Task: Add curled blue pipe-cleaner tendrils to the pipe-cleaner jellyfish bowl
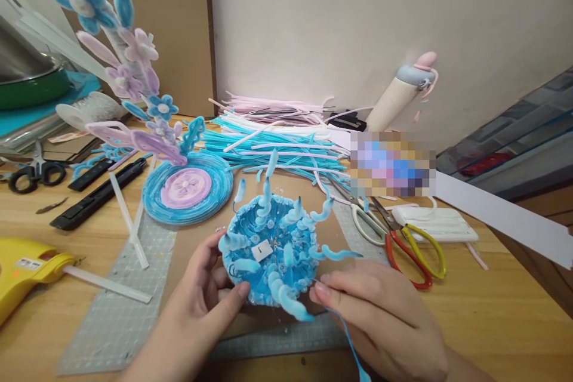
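Observation:
My left hand (215, 292) is closed around the left rim of a blue, bowl-shaped pipe-cleaner craft (286, 271), thumb at the front edge. Its hollow side faces up, with a small white square piece (262, 250) and clear beads inside. Several curled, fluffy blue pipe-cleaner strands (286, 297) stick out around it. At the lower right rim, the fingertips of my right hand (376, 304) pinch a thin blue strand (347, 334), which hangs down to a thicker blue end at the bottom edge. The fingertips partly hide where the strand meets the bowl.
Behind lie bundled pipe cleaners (277, 146). A flowered pipe-cleaner stem rises from a round blue base (206, 185) at left. A yellow glue gun (31, 274), black cutter (98, 197), scissors (38, 170), red-and-yellow-handled pliers (409, 256) and a white power bank (441, 224) surround the cutting mat (120, 310).

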The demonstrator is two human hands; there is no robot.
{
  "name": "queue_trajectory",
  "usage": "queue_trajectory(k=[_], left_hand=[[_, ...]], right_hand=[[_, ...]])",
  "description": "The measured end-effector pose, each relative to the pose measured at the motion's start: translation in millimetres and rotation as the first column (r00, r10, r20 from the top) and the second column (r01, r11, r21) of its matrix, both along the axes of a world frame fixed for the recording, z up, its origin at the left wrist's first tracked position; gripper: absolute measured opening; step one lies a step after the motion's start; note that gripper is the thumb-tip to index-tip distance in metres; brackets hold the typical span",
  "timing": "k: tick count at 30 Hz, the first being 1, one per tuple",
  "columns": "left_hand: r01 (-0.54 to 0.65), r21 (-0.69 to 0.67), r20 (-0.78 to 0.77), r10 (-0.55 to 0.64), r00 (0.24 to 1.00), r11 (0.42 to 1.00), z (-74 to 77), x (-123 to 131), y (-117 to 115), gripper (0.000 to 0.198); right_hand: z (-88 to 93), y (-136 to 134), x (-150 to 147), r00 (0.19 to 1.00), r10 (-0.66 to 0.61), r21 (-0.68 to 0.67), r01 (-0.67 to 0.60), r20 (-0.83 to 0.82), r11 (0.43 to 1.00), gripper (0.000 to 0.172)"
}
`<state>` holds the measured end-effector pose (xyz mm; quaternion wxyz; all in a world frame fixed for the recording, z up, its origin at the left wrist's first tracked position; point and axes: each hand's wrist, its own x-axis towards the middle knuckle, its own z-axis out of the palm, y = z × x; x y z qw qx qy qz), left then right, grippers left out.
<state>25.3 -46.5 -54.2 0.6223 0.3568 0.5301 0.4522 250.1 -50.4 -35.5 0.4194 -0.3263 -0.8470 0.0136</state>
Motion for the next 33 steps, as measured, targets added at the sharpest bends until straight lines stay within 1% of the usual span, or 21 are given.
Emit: queue_trajectory(k=[7, 11, 15, 17, 20, 28, 33], left_hand=[[-0.006, 0.000, -0.014, 0.006, 1.000, 1.000, -4.8, -2, -1, 0.055], [0.056, 0.024, -0.015, -0.056, 0.998, 0.998, -9.2, -6, 2, 0.054], [0.046, 0.046, -0.015, -0.046, 0.999, 0.998, -10.7, -8, 4, 0.050], [0.073, 0.052, 0.004, -0.073, 0.997, 0.996, -11.4, -9, 5, 0.050], [0.102, 0.050, 0.019, -0.103, 0.995, 0.994, -12.1, -10, 5, 0.051], [0.127, 0.059, 0.008, -0.128, 0.992, 0.990, -13.2, -12, 3, 0.050], [0.109, 0.088, 0.073, -0.116, 0.991, 0.990, -16.5, -11, 3, 0.050]], right_hand=[[-0.2, 0, -2, 0.999, 0.032, -0.005, -0.032, 0.020, 0.999, 0.018], [0.3, -1, -5, 0.999, 0.043, 0.019, -0.043, 0.027, 0.999, 0.020], [-2.0, -2, -10, 1.000, -0.002, 0.031, 0.002, 0.007, 1.000, 0.020], [-3.5, -2, -11, 1.000, -0.020, 0.029, 0.020, -0.005, 0.999, 0.018], [-4.7, -2, -11, 1.000, -0.027, 0.026, 0.028, -0.002, 0.999, 0.018], [-7.8, -1, -13, 0.999, -0.032, 0.008, 0.032, -0.012, 0.999, 0.018], [-6.4, -4, -13, 0.998, -0.045, 0.003, 0.045, -0.051, 0.999, 0.015]])
